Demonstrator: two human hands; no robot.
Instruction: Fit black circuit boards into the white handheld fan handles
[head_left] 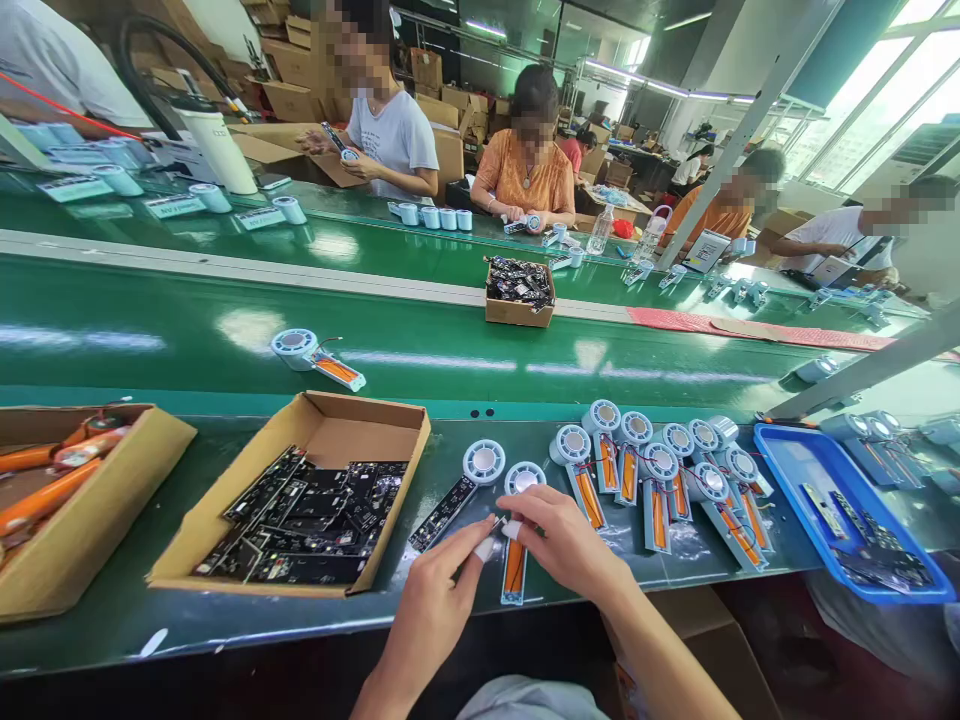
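My left hand [446, 580] pinches thumb and finger together over a light blue handheld fan [525, 478]. Close beside it, my right hand [566, 540] also has its fingers pressed together at the fan's neck. White covers sit on some of my fingertips. A small dark bit shows between the hands, too small to name. This fan lies face up, its handle showing an orange battery [514, 565]. Left of it rests another fan [484, 462] with a black circuit board [444, 512] along its handle.
A cardboard box of black circuit boards [169, 560] stands left, beside a box with orange batteries [56, 490]. Several fans [660, 462] cluster right, near a blue tray [772, 470] of boards. A fan [295, 345] lies on the green conveyor [420, 350]. Co-workers sit opposite.
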